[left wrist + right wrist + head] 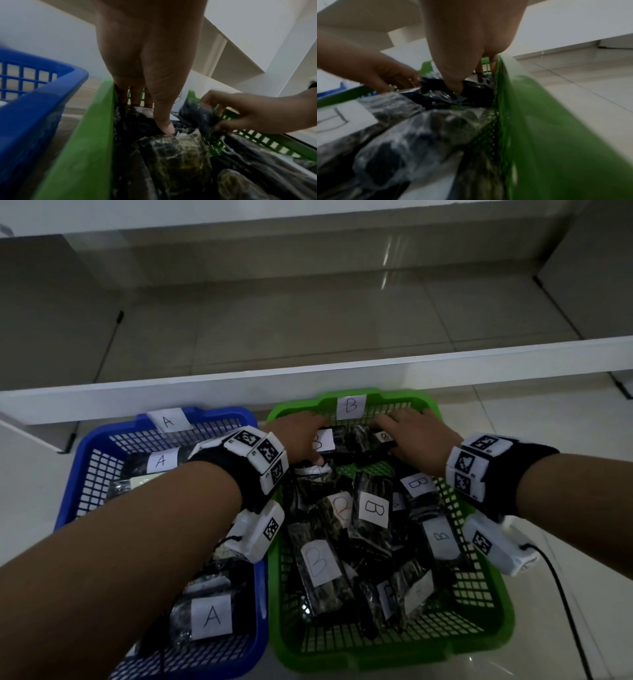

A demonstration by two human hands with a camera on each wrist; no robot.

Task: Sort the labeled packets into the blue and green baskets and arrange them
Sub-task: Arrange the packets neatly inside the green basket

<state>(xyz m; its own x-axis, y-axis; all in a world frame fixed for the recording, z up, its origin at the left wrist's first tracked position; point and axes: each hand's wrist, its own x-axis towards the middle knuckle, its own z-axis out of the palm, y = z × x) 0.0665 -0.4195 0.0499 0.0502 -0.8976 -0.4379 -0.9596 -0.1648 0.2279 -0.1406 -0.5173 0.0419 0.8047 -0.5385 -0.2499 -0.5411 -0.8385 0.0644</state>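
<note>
The green basket [387,660], tagged B, holds several dark plastic packets with white B labels [318,563]. Beside it on the left, the blue basket [72,474], tagged A, holds packets labelled A [210,616]. Both hands reach to the green basket's far end. My left hand [310,446] pinches a B packet [323,440] between thumb and fingers; in the left wrist view the thumb [164,121] presses its front. My right hand [394,440] grips a second dark packet [370,440] next to it, thumb on top [458,86], against the far wall of the basket [539,121].
A white shelf edge [308,385] runs just behind both baskets, with a low tiled recess beyond it. A black cable [568,611] trails from my right wrist across the tiled floor right of the green basket. The blue basket's rim [34,108] touches the green rim [82,148].
</note>
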